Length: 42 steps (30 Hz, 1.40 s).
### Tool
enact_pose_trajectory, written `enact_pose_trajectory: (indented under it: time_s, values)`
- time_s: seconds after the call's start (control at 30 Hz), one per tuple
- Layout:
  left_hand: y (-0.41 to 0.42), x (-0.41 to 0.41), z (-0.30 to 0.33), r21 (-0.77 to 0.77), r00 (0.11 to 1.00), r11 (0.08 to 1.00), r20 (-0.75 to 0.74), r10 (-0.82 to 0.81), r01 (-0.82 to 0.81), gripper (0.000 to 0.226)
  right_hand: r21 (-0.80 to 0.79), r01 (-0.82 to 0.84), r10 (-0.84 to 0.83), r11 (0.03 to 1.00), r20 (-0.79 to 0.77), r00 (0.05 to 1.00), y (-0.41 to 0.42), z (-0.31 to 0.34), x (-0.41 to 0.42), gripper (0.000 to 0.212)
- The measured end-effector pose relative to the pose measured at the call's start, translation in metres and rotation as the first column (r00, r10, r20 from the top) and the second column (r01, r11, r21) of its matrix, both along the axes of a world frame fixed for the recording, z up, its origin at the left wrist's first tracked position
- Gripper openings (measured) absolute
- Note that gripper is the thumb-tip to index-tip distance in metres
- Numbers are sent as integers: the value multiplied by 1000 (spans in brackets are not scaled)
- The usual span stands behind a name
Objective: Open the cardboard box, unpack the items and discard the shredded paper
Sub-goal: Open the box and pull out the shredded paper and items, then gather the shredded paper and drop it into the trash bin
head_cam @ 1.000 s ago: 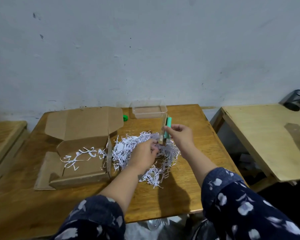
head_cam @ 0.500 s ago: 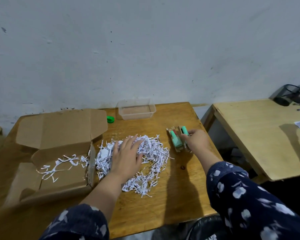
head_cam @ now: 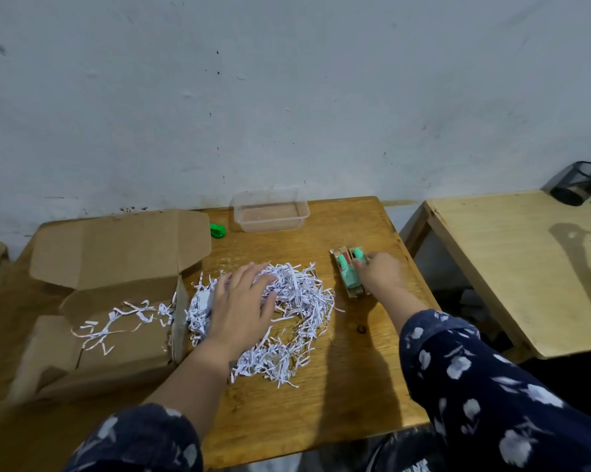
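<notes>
**Shreds loose on the table, item at the right edge**

The main risk, as I judge it, is scatter. The left hand (head_cam: 241,303) lies flat with fingers spread on top of the shreds (head_cam: 287,318), and a careless scoop from there could push strips off the near edge of the table (head_cam: 348,396) or leave stragglers behind. A second risk is the item (head_cam: 349,272) under the right hand (head_cam: 377,272): it lies on the table close to the right edge, so a nudge while the hand pulls away could knock it off. A few strips also lie inside the box (head_cam: 117,321), left of the left hand, and could be missed when the paper is thrown out

The right hand rests against the item with its fingertips curled at the item's far end; whether it grips or only touches I cannot tell

The shreds are thin white strips in a tangled, springy heap, mostly beneath and to the right of the left hand, touching the box wall on the left. The box is plain brown cardboard, lid flap thrown back, nearly empty. The item looks like a small card pack with mint-green pieces. Beyond both hands stand a clear tub (head_cam: 270,214) and a small green thing (head_cam: 217,230)
</notes>
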<state>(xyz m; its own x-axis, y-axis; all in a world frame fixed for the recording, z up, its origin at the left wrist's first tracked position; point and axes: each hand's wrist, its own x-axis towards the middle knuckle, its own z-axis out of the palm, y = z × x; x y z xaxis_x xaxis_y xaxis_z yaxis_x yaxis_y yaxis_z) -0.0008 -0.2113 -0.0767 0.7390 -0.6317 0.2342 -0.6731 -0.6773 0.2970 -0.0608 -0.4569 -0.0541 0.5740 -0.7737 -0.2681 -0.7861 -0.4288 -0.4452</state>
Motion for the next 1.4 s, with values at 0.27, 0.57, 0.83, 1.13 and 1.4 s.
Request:
enact_pose_trajectory:
  time_s: [0.27, 0.57, 0.83, 1.13, 1.4]
  values:
    - [24, 15, -1, 146, 986, 984, -115, 124, -107, 58, -184, -424, 460, 887, 263, 848, 54, 2, -5, 32]
    - [38, 19, 5, 324, 946, 943, -275, 171, -76, 74, 80, -609, 609, 789, 27, 792, 94, -22, 1, 74]
    - [57, 8, 23, 589, 919, 748, -387, -71, 306, 134, 40, -813, 814, 581, -26, 580, 95, -25, -31, 118]
    - [51, 7, 5, 284, 926, 934, -361, -106, 217, 151, -72, -805, 809, 588, 45, 587, 107, -53, -31, 126]
    - [20, 23, -8, 88, 867, 990, -495, -52, 110, 127, -21, -784, 782, 621, 86, 617, 89, -59, -1, 128]
